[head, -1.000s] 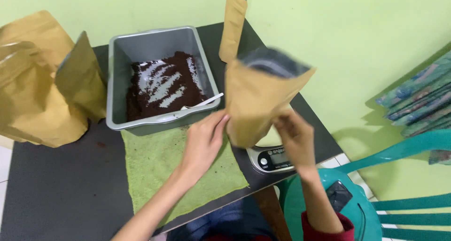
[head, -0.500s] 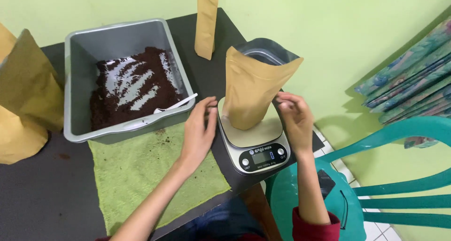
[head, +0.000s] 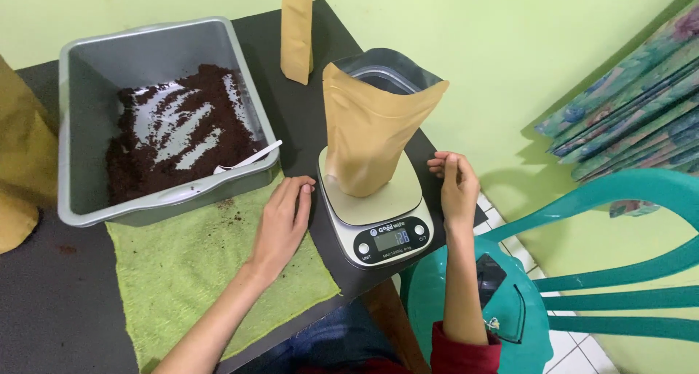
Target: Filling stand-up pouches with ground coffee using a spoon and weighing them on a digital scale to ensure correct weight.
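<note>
Dark table point(head: 58, 301) against green wall: open kraft pouch point(head: 368, 137) upright on digital scale point(head: 375, 214). Left hand point(head: 280, 225) flat, empty, on green cloth point(head: 189, 272) beside scale; right hand point(head: 455, 188) loosely curled, empty, at scale's other side. Grey tub point(head: 87, 126) of dark grounds behind.

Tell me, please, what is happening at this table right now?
A person has an open brown stand-up pouch standing on a small kitchen scale, whose display is lit. Both hands are off the pouch: the left hand rests on the green cloth beside the scale, and the right hand hovers at the scale's other side. A grey tub holding dark brown grounds and a white spoon sits on the left.
</note>
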